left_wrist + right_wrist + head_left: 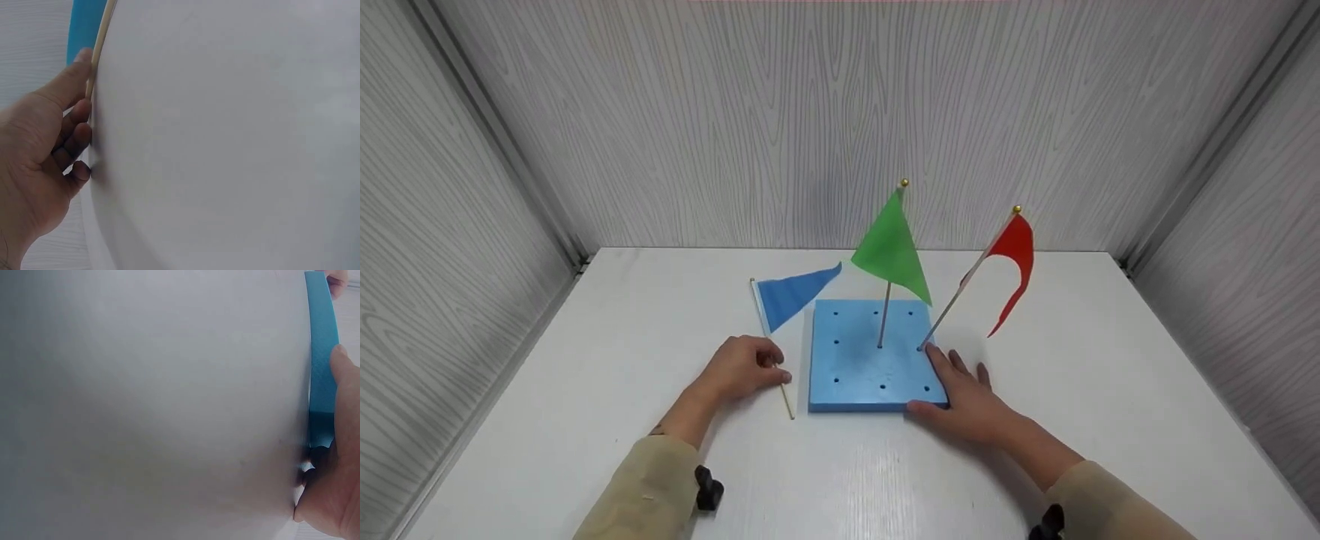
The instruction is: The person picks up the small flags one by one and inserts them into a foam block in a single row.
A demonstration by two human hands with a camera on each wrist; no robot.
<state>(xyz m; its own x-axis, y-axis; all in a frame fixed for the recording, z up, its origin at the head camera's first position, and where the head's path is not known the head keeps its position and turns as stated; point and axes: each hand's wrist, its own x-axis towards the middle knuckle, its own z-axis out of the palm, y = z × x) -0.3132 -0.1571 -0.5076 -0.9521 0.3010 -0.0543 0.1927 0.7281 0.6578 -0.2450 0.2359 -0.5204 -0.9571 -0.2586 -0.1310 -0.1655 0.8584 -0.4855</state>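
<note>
My left hand [744, 367] pinches the thin wooden stick of a blue pennant flag [793, 297], left of a light blue board with holes [856, 366]. The stick [101, 39] also shows between thumb and fingers in the left wrist view. At the board's front right corner rests my right hand [971, 405], its thumb along the front edge and its index finger reaching up the right side. A green flag [889, 251] stands nearly upright in the board's middle hole. In a hole by the right edge, a red flag [1021, 244] leans to the right.
A white table [660, 300] bears the board. Wood-patterned panels rise behind it [735, 135] and on both sides. Gold balls top the green and red flags' sticks.
</note>
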